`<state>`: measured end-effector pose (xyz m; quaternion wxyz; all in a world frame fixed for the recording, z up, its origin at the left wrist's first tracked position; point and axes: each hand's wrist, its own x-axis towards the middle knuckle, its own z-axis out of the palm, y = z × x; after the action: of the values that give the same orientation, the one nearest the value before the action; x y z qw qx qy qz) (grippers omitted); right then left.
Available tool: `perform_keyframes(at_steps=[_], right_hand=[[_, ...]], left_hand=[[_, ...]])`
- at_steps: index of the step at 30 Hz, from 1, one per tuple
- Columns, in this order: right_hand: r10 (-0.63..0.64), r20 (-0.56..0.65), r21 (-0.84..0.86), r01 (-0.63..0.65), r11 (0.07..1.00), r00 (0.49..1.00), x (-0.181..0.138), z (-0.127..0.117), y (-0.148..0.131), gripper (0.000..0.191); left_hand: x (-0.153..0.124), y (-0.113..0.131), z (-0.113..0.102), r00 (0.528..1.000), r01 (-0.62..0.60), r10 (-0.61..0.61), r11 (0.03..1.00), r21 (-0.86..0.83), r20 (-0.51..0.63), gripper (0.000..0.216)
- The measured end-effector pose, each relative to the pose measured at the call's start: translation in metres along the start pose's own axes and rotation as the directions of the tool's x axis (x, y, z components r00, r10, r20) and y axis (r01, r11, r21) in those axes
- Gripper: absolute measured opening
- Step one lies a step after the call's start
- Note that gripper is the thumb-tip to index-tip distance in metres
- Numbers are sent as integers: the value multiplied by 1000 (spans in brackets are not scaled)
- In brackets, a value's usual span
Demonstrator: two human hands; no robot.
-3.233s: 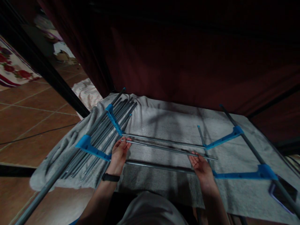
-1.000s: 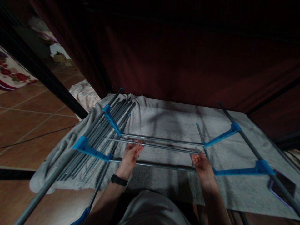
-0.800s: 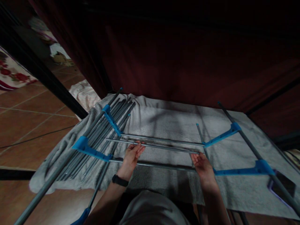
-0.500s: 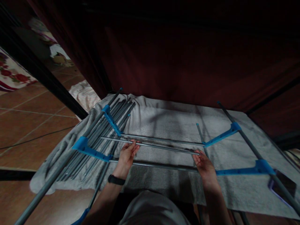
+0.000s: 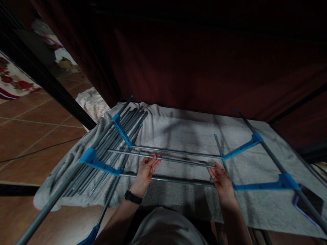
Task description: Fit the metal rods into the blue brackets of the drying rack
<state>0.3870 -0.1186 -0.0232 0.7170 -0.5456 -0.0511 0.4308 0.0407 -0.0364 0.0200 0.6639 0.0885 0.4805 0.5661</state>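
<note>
Both my hands hold one thin grey metal tube [image 5: 178, 161], lying nearly level across the frame. My left hand [image 5: 148, 167] pinches it near its middle, with a dark band on that wrist. At the tube's right end, my right hand [image 5: 220, 177] closes its fingertips round it. Behind the held tube runs a fixed crossbar [image 5: 176, 152]; a second crossbar [image 5: 178, 181] passes in front, partly behind my hands. Blue plastic brackets [image 5: 102, 165] join these bars to the long side poles on the left, and more blue brackets [image 5: 265, 185] do so on the right.
Several loose grey tubes [image 5: 112, 143] lie bundled at the left on a grey blanket [image 5: 178, 132]. A phone [image 5: 309, 204] rests at the right edge, partly under a pole. Dark red curtains [image 5: 204, 68] hang behind; a black post [image 5: 51, 71] slants at the left.
My left hand has slid right along the tube, closer to its middle. The tube has shifted slightly left, and my right hand has barely moved.
</note>
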Motion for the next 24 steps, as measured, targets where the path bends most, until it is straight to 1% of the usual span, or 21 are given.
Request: perform_keyframes(at_steps=[4, 7, 10, 13, 17, 19, 24], right_hand=[[-41, 46, -43, 43, 998, 998, 2, -4, 5, 30], [-47, 29, -65, 48, 997, 998, 5, -5, 8, 31], [-46, 60, -74, 51, 996, 997, 8, -4, 6, 28], [-7, 94, -102, 17, 995, 996, 6, -2, 2, 27], [43, 143, -129, -24, 991, 989, 1, 2, -2, 33], [28, 153, -134, -7, 991, 988, 0, 3, -3, 37], [-36, 111, -115, 49, 992, 993, 4, 0, -4, 43]], left_hand=[[-5, -10, 3, 997, 13, -14, 1000, 17, 78, 22], [-8, -16, 5, 994, 27, -30, 999, 30, 109, 23], [-7, -19, 6, 994, 38, -41, 999, 34, 103, 25], [-6, -17, 6, 997, 32, -34, 999, 27, 72, 25], [-4, -12, 5, 999, 11, -12, 1000, 29, 45, 21], [-5, -10, 6, 999, 4, -6, 999, 36, 49, 20], [-8, -10, 9, 998, 23, -25, 999, 36, 53, 22]])
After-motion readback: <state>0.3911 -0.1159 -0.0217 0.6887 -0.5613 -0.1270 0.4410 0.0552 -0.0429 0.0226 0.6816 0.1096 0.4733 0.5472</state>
